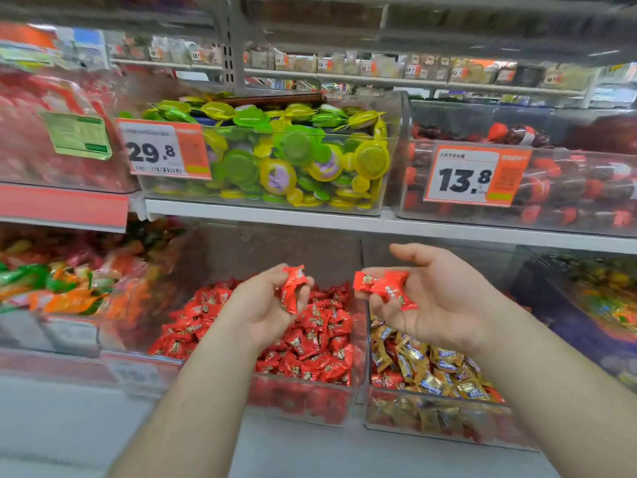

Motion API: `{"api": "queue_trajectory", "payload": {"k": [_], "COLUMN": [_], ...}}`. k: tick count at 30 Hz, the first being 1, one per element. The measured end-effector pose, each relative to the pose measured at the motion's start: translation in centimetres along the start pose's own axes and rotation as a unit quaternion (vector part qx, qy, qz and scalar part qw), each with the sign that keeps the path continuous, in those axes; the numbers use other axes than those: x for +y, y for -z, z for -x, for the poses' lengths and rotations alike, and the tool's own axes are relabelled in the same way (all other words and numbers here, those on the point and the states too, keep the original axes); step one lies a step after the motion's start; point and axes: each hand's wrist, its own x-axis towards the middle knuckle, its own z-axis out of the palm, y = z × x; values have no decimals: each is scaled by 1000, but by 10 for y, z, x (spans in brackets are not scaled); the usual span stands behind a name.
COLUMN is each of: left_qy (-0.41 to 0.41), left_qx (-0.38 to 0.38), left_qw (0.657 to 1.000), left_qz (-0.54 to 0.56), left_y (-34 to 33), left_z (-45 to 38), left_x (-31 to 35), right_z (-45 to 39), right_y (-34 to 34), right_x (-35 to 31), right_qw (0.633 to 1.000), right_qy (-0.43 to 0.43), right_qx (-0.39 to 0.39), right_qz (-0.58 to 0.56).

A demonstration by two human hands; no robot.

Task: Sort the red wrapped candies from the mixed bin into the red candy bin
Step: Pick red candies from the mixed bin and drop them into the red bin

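- Head view: left hand (265,305) pinches a red candy (293,288) over the red bin (300,405); right hand (434,298), fingers loosely spread, cradles more reds (387,288) above the mixed bin (444,422)
- Best tipped well inside the red bin
- Tags read 29.8 (151,151) and 13.8 (465,179)
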Motion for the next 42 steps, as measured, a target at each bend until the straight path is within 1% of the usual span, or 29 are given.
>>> {"api": "queue_trajectory", "payload": {"k": [3, 7, 9, 11, 16, 19, 22, 27, 29, 32, 35, 38, 40, 42], "left_qy": [-34, -69, -56, -45, -68, -71, -87, -97, -108, -141, -153, -143, -126, -108], "left_qx": [70, 109, 110, 98, 89, 73, 45, -39, -68, -106, -150, -188, -200, -197], "left_qw": [997, 987, 984, 985, 987, 988, 984, 975, 970, 959, 941, 914, 895, 882], "left_qz": [-18, -101, -132, -133, -117, -119, -147, -196, -209, -223, -263, -329, -378, -414], "left_y": [21, 41, 48, 51, 53, 49, 39, 5, -14, -46, -79, -104, -114, -120], "left_z": [-10, -16, -16, -14, -14, -14, -13, -7, -1, 12, 24, 29, 27, 20], "left_x": [5, 13, 16, 18, 22, 19, 13, -4, -14, -30, -55, -86, -105, -120], "right_z": [-24, -58, -67, -71, -68, -65, -58, -34, -21, 3, 29, 50, 58, 60], "right_y": [-27, -47, -51, -52, -50, -42, -32, -9, 3, 27, 61, 102, 129, 153], "right_x": [-1, 2, 6, 9, 11, 8, 7, 7, 3, -7, -21, -31, -33, -32], "right_qw": [999, 997, 995, 993, 993, 994, 996, 998, 999, 998, 991, 973, 955, 929], "right_qy": [-8, 10, -1, -7, -12, -15, -13, 2, 16, 64, 127, 176, 185, 170], "right_qx": [-1, 17, 28, 43, 47, 39, 23, 6, 3, 8, 51, 150, 225, 300], "right_qz": [49, 68, 93, 106, 109, 105, 90, 60, 43, 14, 1, 12, 59, 134]}}
